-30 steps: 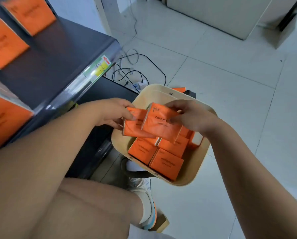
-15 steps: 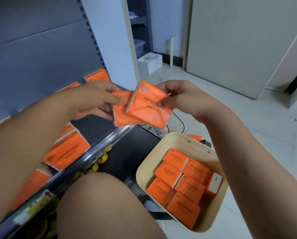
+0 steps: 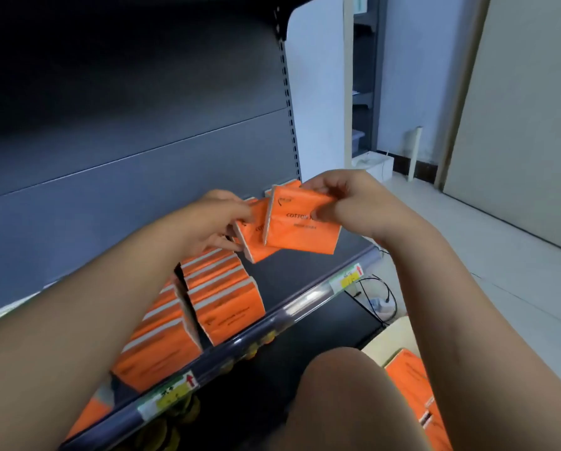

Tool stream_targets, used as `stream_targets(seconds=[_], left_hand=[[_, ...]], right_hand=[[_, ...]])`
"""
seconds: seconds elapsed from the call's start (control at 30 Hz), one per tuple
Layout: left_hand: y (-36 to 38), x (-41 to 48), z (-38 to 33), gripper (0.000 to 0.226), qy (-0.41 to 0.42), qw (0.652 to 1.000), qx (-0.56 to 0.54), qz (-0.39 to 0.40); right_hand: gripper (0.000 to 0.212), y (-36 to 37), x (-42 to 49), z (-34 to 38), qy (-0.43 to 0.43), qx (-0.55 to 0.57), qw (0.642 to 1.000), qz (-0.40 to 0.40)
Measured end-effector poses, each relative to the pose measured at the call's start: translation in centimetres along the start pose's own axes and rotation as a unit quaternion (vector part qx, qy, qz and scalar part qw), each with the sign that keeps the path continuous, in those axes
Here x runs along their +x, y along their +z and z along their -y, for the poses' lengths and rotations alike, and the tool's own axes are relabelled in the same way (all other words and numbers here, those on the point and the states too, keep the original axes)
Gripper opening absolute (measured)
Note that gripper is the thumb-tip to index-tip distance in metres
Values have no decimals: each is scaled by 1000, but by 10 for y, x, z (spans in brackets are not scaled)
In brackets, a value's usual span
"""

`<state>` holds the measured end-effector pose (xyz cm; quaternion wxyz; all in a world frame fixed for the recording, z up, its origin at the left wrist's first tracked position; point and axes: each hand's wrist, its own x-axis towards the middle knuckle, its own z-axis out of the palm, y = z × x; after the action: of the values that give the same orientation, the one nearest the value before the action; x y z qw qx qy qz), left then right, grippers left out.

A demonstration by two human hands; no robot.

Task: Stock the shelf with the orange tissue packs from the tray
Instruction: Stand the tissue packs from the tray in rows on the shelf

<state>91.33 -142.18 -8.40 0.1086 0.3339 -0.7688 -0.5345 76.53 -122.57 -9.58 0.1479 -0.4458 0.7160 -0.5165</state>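
Observation:
My right hand (image 3: pixel 347 200) pinches an orange tissue pack (image 3: pixel 300 227) by its top right corner, held above the dark shelf (image 3: pixel 292 271). My left hand (image 3: pixel 219 222) grips a second orange pack (image 3: pixel 253 237) just left of it, partly tucked behind the first. Both packs hang over the right end of the shelf. Rows of orange packs (image 3: pixel 224 301) stand on the shelf below my left forearm. The cream tray (image 3: pixel 393 336) sits at the lower right, with more orange packs (image 3: pixel 409 382) in it, largely hidden by my right arm.
A clear price rail with yellow labels (image 3: pixel 347 278) runs along the shelf's front edge. Yellow items show on the lower shelf (image 3: pixel 256 349). Black cables (image 3: pixel 377 297) lie on the white tiled floor right of the shelf. My knee (image 3: pixel 341 395) is in front.
Both hands lifted the two packs out of the tray and carried them up and left, over the shelf. My view rose from the tray to the shelf.

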Motion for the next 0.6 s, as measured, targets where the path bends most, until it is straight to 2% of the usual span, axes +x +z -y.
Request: stream_targets(seconds=[0.13,0.23,0.33,0.53,0.6], left_hand=[[-9,21,3,24,-20,999,-14,-32],[-14,43,5,33,-25,999,-5,-33],[-14,65,7,30,-27,998,37,-44],[-9,104,16,15,-29,988,136,-67],[-8,117,24,19,-22,980,184,-69]], right_hand=[[46,27,29,-9,11,-20,1000,-15],[44,40,44,-26,45,32,998,-30],[42,49,59,-47,76,70,994,-42],[42,60,84,-74,105,1,994,-23],[42,65,93,-82,113,-22,993,-18]])
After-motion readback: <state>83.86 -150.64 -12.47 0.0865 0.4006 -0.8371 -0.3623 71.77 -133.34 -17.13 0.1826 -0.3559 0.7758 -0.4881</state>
